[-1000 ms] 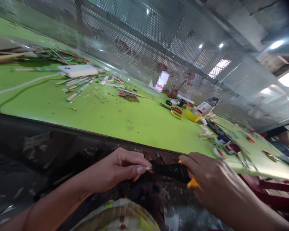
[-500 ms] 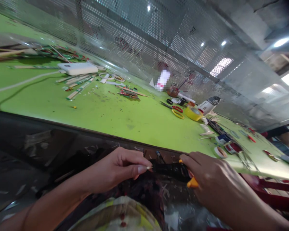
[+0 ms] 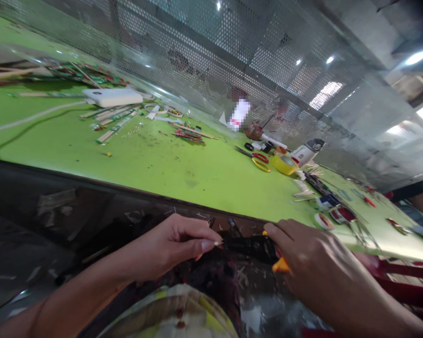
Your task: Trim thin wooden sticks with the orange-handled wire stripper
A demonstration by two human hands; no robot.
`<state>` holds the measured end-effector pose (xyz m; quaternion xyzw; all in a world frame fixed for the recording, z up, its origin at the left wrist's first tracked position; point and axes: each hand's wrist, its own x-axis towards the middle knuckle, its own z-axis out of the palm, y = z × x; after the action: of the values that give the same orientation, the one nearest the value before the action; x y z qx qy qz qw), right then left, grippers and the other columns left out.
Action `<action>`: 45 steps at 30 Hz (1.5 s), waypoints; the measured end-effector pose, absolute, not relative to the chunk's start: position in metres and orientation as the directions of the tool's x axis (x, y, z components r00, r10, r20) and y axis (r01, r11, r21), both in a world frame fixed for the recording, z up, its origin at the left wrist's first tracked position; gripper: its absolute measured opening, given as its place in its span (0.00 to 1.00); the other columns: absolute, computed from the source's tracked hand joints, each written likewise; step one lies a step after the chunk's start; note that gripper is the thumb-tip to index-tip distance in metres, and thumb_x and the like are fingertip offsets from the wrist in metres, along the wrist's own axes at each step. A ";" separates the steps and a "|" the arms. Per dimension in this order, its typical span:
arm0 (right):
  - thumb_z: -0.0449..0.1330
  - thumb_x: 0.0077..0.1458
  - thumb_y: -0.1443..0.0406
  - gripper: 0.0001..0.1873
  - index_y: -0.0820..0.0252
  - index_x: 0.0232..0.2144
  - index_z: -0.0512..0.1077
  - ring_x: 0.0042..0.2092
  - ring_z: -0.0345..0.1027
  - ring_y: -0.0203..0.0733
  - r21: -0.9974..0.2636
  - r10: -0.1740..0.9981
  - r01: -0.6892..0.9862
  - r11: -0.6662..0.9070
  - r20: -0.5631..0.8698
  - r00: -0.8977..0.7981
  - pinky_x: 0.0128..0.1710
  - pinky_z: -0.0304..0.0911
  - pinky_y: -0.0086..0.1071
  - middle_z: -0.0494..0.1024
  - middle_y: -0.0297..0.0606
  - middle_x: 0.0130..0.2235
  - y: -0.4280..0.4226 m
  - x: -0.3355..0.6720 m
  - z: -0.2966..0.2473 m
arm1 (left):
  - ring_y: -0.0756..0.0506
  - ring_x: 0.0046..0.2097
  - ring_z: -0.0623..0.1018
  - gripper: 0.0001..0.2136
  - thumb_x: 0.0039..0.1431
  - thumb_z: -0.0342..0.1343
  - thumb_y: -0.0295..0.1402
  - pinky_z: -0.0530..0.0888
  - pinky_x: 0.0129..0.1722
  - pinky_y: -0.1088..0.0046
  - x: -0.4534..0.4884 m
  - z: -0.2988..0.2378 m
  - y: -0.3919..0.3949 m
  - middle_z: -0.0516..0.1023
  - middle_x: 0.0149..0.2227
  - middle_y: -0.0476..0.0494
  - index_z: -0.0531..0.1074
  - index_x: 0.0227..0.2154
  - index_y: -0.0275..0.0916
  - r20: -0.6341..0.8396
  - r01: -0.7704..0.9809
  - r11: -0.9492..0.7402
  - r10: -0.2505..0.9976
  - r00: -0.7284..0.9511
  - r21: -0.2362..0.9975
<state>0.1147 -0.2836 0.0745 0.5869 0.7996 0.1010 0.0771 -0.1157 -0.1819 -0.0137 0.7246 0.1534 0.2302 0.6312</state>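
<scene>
barely shifted, two hands (image 3: 183,239) (image 3: 312,256) hold one tool (image 3: 252,248), one sliver (image 3: 216,243).

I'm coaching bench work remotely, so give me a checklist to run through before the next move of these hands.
1. Left hand secure on the small pale piece: ok, it is pinched.
2. Right hand secure on the black tool: ok, wrapped around its handle end.
3. Tool tip touching the piece: cannot tell, too small to see.
4. Left hand well clear of the tool tip: not ok, very close to it.
5. Scissors out of the way: ok, on the green table beyond both hands.
</scene>
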 end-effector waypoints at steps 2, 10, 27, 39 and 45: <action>0.49 0.39 0.79 0.25 0.59 0.41 0.68 0.33 0.64 0.43 0.244 0.956 0.926 0.287 -0.015 -0.292 0.32 0.54 0.35 0.70 0.36 0.31 -0.283 0.114 0.075 | 0.54 0.29 0.65 0.11 0.63 0.50 0.34 0.60 0.29 0.80 -0.116 -0.014 -0.182 0.66 0.25 0.52 0.77 0.38 0.36 0.143 -0.067 -0.165 0.512 0.847 0.984; 0.51 0.39 0.78 0.19 0.57 0.35 0.67 0.30 0.63 0.41 0.253 0.951 0.920 0.299 0.005 -0.310 0.30 0.51 0.34 0.68 0.34 0.29 -0.283 0.116 0.076 | 0.54 0.29 0.65 0.11 0.64 0.49 0.34 0.61 0.29 0.80 -0.115 -0.018 -0.181 0.66 0.26 0.53 0.77 0.38 0.38 0.146 -0.045 -0.205 0.513 0.846 0.978; 0.50 0.36 0.78 0.16 0.56 0.28 0.64 0.27 0.59 0.41 0.269 0.934 0.902 0.336 0.026 -0.356 0.27 0.46 0.33 0.66 0.33 0.26 -0.281 0.112 0.078 | 0.54 0.29 0.65 0.11 0.64 0.49 0.34 0.61 0.29 0.80 -0.117 -0.019 -0.181 0.65 0.26 0.53 0.77 0.39 0.39 0.122 -0.021 -0.200 0.508 0.853 0.980; 0.50 0.35 0.78 0.15 0.55 0.25 0.63 0.25 0.57 0.42 0.305 0.918 0.878 0.370 0.028 -0.397 0.26 0.45 0.33 0.66 0.33 0.25 -0.280 0.109 0.081 | 0.54 0.30 0.66 0.11 0.64 0.49 0.33 0.61 0.29 0.80 -0.117 -0.018 -0.183 0.66 0.27 0.52 0.77 0.38 0.40 0.073 0.028 -0.186 0.513 0.855 0.982; 0.50 0.36 0.78 0.15 0.56 0.26 0.64 0.25 0.58 0.42 0.328 0.918 0.869 0.372 0.012 -0.397 0.26 0.46 0.33 0.67 0.34 0.24 -0.279 0.106 0.084 | 0.52 0.30 0.66 0.12 0.63 0.48 0.33 0.62 0.31 0.79 -0.116 -0.015 -0.185 0.67 0.27 0.51 0.77 0.38 0.39 0.060 0.057 -0.200 0.531 0.845 0.978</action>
<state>0.1065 -0.2794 0.0837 0.5421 0.8237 0.1421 0.0862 -0.1155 -0.1849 -0.0153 0.7490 0.1962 0.1974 0.6012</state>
